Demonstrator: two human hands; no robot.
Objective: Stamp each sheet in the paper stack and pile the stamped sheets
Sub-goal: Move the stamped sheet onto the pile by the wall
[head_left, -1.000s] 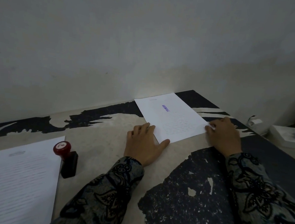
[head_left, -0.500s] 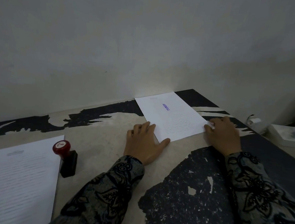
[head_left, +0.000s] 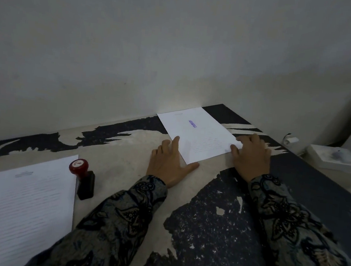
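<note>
A stamped sheet bearing a blue mark lies flat at the far edge of a worn black-and-beige worktop. The left hand rests flat at its left edge, grip released. The right hand presses the right edge, fingers relaxed. An unstamped paper stack and a red-topped stamp sit well apart, left.

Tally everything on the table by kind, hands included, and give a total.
Paper piles: 2, the stamped sheet at the far edge and the unstamped stack at near left; sheets in each cannot be counted.
Stamps: 1, the red-topped stamp beside the stack.
Hands: 2, the left hand and right hand, both at the stamped sheet's edges.
Total: 5
</note>
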